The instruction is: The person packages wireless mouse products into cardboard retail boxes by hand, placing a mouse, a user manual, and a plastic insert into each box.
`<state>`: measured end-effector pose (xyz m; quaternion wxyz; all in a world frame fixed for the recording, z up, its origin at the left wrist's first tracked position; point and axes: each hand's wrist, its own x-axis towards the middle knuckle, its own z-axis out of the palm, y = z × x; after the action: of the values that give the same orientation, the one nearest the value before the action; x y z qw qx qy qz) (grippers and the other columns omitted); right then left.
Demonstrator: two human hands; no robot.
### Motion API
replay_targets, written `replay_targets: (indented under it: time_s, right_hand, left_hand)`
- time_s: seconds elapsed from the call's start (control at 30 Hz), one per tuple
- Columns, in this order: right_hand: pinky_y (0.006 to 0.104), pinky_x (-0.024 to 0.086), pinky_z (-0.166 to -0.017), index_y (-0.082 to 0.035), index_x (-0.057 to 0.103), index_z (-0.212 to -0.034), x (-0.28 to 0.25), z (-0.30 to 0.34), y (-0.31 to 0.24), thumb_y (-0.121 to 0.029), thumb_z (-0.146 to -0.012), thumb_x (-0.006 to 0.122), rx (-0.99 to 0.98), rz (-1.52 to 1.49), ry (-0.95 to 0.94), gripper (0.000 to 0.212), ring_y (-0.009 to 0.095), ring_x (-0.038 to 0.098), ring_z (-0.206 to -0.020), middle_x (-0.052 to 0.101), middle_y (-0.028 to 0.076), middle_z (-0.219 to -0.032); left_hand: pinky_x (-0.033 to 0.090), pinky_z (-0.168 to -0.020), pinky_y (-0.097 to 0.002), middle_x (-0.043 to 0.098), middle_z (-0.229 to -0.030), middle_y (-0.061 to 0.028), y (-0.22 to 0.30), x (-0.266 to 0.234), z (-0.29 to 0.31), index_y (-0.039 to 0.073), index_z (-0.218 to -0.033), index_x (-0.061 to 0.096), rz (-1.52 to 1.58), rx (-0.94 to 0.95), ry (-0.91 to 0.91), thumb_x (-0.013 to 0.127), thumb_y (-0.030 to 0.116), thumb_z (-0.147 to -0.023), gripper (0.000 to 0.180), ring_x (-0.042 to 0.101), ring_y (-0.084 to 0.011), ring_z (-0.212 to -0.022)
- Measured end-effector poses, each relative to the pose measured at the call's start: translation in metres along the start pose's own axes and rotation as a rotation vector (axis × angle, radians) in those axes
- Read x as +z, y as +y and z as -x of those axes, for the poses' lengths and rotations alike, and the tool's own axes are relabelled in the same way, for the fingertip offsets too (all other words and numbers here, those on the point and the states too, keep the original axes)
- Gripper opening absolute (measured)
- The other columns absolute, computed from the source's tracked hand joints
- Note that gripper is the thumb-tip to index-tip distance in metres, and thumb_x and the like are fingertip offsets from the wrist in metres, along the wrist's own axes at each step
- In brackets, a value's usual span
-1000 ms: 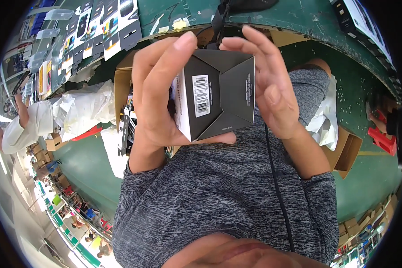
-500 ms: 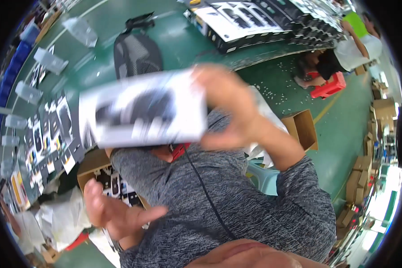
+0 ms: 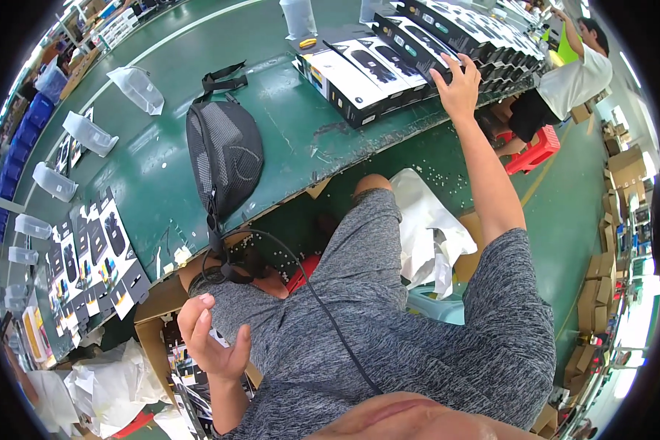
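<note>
So, the right hand (image 3: 458, 82), spread, hovers at boxes (image 3: 411, 51) on the scuffed green counter (image 3: 290, 132); the left hand (image 3: 213, 337), loosely spread, hangs by a carton (image 3: 151, 341), red stool (image 3: 537, 150) beyond.

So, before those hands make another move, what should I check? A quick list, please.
1. Left hand free: ok, open with nothing in it.
2. Right hand free of a grip: ok, fingers spread at the boxes; whether they touch, cannot tell.
3. Boxes lying on the table: ok, side by side near its edge.
4. Black mesh item apart from the boxes: ok, there is a gap.
5. Black cable off the person's body: not ok, it runs across the front.
</note>
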<state>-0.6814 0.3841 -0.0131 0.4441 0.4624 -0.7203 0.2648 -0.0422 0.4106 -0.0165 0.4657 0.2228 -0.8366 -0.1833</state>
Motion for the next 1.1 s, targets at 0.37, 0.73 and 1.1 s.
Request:
replay_targets:
  time_s: [0.37,0.73,1.1]
  right_hand:
    - [0.0437,0.048,-0.093,-0.013,0.077,-0.106,0.032,-0.039,-0.014,-0.041,-0.085,0.075,-0.146,-0.033,-0.112,0.035,0.029,0.067,-0.103,0.074,0.009,-0.105]
    - [0.0345,0.049,-0.091,0.000,0.058,-0.127,-0.062,0.051,-0.144,0.002,-0.085,0.073,0.030,-0.886,-0.196,0.044,0.027,0.059,-0.109,0.061,0.016,-0.119]
    - [0.0347,0.057,-0.082,-0.002,0.059,-0.123,-0.175,0.191,-0.286,0.008,-0.078,0.072,0.096,-1.374,-0.714,0.048,0.026,0.066,-0.098,0.056,0.019,-0.125]
  left_hand:
    - [0.050,-0.093,-0.0473,0.066,-0.119,-0.0195,-0.003,-0.004,-0.005,0.002,-0.140,0.048,-0.056,-0.018,-0.062,0.077,0.013,-0.085,0.062,0.063,-0.0350,-0.105]
    - [0.042,-0.110,-0.0483,0.054,-0.145,-0.0233,-0.156,-0.140,-0.037,0.004,-0.146,0.049,-0.723,-0.761,-0.102,0.075,0.062,-0.079,0.093,0.052,-0.0359,-0.135]
    - [0.046,-0.107,-0.0520,0.044,-0.149,-0.0312,-0.164,-0.113,-0.008,0.002,-0.151,0.040,-0.995,-0.659,-0.731,0.068,0.025,-0.080,0.079,0.048,-0.0461,-0.135]
